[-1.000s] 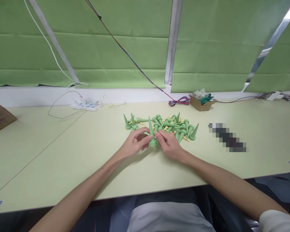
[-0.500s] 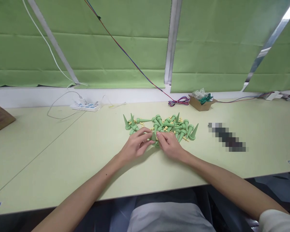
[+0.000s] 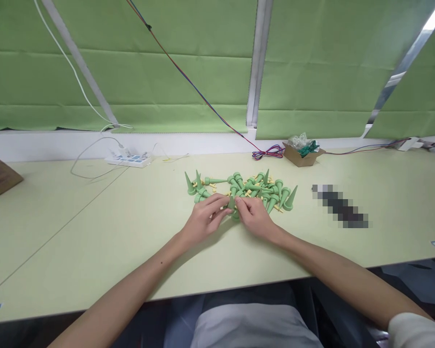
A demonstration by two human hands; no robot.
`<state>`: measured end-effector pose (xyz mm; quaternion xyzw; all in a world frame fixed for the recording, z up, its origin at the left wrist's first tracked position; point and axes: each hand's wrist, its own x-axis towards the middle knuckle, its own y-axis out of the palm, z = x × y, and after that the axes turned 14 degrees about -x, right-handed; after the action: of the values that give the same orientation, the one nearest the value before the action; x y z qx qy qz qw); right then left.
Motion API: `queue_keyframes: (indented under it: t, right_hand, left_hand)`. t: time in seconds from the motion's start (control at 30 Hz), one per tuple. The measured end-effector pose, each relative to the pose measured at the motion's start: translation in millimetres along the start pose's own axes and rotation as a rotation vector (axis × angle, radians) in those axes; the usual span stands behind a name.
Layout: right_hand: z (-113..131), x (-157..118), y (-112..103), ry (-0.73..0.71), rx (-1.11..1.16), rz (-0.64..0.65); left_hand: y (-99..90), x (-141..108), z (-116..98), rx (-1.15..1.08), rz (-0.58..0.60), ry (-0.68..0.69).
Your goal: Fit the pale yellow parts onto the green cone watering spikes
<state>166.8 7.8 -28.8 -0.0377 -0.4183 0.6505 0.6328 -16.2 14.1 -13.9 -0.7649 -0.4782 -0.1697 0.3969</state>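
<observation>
Several green cone-shaped spikes and small yellow pieces lie in a loose pile on the pale table. At the pile's near edge my left hand grips a green cone between thumb and fingers. My right hand is closed in a pinch right beside that cone; whatever sits between its fingertips is too small to make out. Both hands nearly meet in front of the pile.
Behind the pile stand a small cardboard box with plastic wrap and a bundled cable. A white power strip is back left, a brown board far left. A pixelated dark object lies right.
My left hand has shifted very slightly right with the green cone. My right hand stays almost in place.
</observation>
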Motion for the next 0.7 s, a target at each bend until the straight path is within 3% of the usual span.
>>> queue_keyframes:
  t: [0.27,0.47,0.7]
  right_hand:
    - [2.2,-1.4,-1.9,-0.017,-0.002,-0.007]
    - [3.4,-2.4,-3.4,-0.045,-0.016,0.003]
    - [4.5,-4.8,-3.7,-0.103,-0.03,0.01]
  left_hand:
    - [1.2,6.8,-13.2,-0.121,-0.096,-0.195]
    - [-0.1,7.7,-13.8,-0.341,-0.055,-0.406]
    - [-1.8,8.8,-12.1,-0.385,-0.03,-0.444]
